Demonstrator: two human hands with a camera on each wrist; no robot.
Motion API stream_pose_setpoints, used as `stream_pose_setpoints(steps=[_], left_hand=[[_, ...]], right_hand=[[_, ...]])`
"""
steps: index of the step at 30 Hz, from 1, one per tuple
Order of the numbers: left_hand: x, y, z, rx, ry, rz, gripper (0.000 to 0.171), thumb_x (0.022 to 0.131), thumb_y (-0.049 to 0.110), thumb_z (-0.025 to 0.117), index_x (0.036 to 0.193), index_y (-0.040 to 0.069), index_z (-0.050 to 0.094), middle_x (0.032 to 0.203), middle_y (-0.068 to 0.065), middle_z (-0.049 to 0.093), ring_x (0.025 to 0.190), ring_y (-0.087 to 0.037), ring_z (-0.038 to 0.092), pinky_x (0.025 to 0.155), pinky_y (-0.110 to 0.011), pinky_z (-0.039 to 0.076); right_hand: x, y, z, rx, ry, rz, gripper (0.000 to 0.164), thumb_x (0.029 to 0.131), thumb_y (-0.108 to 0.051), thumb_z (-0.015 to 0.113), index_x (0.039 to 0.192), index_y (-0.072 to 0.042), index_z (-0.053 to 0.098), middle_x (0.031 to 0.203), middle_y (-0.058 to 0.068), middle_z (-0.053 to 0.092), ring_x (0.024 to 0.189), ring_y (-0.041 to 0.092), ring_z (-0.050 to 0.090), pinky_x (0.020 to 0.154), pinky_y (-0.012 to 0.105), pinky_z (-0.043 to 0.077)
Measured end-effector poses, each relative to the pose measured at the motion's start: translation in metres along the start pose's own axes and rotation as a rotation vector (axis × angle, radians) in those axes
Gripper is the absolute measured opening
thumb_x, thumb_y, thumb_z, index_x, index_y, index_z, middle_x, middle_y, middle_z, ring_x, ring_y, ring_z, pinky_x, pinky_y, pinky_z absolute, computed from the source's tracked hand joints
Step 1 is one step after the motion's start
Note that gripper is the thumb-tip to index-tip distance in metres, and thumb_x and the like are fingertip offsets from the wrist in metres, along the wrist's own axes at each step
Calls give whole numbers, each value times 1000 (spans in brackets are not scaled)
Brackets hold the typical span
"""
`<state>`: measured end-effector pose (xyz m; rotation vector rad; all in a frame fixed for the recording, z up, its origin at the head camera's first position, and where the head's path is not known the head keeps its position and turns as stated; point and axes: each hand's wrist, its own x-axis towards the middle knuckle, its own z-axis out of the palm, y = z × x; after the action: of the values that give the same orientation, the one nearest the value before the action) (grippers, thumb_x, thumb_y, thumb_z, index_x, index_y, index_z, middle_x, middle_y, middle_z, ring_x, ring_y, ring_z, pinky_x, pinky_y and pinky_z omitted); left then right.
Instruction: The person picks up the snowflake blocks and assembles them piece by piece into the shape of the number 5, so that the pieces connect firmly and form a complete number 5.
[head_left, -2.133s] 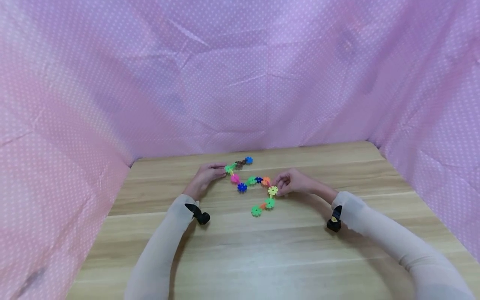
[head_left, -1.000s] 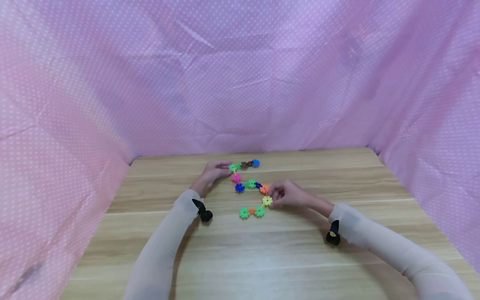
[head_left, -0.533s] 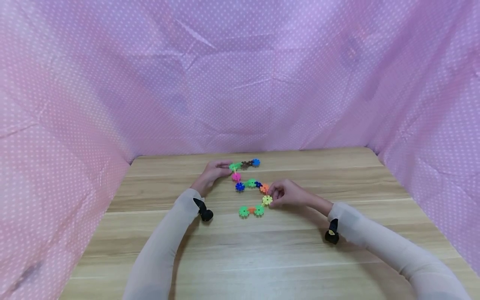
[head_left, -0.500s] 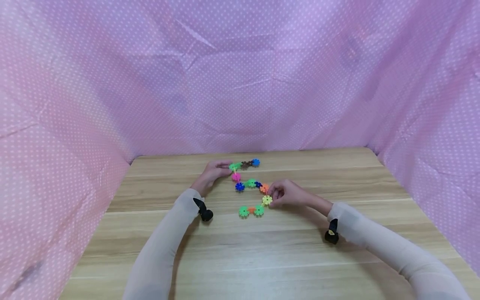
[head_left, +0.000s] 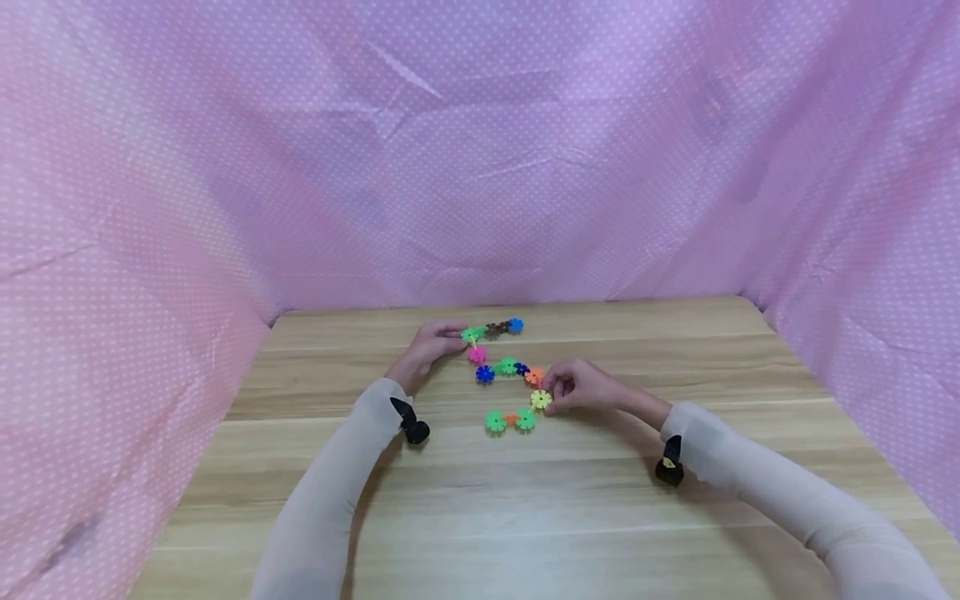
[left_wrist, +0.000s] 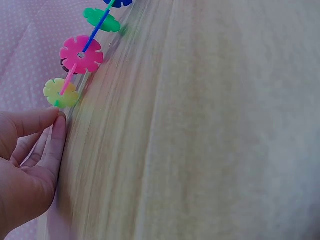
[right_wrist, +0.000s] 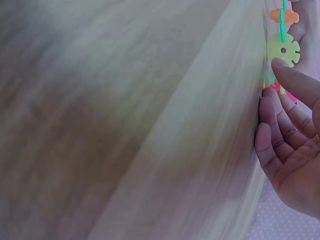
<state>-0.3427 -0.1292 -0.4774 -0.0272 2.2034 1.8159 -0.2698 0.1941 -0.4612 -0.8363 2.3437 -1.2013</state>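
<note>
A chain of colourful plastic snowflake discs (head_left: 507, 365), slotted edge to edge, lies on the wooden table in an S-like curve. At its upper left bend my left hand (head_left: 432, 346) pinches a green disc (head_left: 470, 335) between thumb and fingers. The left wrist view shows only a green tip at those fingertips, below a yellow disc (left_wrist: 61, 93) and a pink disc (left_wrist: 81, 54). My right hand (head_left: 583, 386) holds the chain's right bend by the yellow disc (head_left: 541, 400), thumb against its edge in the right wrist view. A blue disc (head_left: 516, 325) ends the far side; a green disc (head_left: 495, 422) ends the near side.
The wooden table (head_left: 480, 517) reaches back to a pink dotted cloth (head_left: 510, 183), which hangs behind it and on both sides. Each sleeve carries a black wrist camera, one on the left (head_left: 414, 429) and one on the right (head_left: 670, 472).
Over two seconds, my right hand has come nearer with the yellow disc, and the near end has swung left. The far blue end has shifted right. In the last half second the hands hold still.
</note>
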Motion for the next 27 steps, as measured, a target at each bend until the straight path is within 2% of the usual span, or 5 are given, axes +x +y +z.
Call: stream_pose_setpoints(steps=[7, 14, 21, 27], left_hand=[[1, -2, 3, 16, 3, -7, 49, 91, 3, 72, 139, 9, 62, 135, -16, 64, 124, -27, 60, 114, -38, 46], [6, 4, 5, 47, 4, -10, 48, 91, 4, 73, 138, 10, 64, 134, -14, 65, 126, -29, 59, 116, -39, 44], [6, 8, 9, 56, -23, -12, 47, 92, 2, 72, 138, 9, 63, 136, -15, 65, 127, -28, 61, 112, -36, 49], [5, 8, 13, 56, -12, -26, 46, 92, 2, 72, 136, 10, 65, 133, -15, 66, 124, -27, 62, 109, -35, 51]], right_hand=[[-2, 1, 3, -26, -18, -25, 24, 83, -14, 85, 99, -2, 72, 77, 6, 67, 68, 9, 57, 59, 17, 50], [-5, -6, 5, -49, -1, -36, 23, 84, -15, 84, 99, -3, 72, 77, 5, 66, 68, 10, 57, 60, 18, 50], [-11, -8, 8, -54, -4, -23, 24, 84, -17, 85, 100, -3, 72, 78, 4, 67, 69, 9, 58, 60, 20, 51], [-14, -8, 10, -59, 8, -28, 23, 84, -17, 85, 98, -5, 72, 78, 3, 67, 69, 9, 58, 60, 20, 51]])
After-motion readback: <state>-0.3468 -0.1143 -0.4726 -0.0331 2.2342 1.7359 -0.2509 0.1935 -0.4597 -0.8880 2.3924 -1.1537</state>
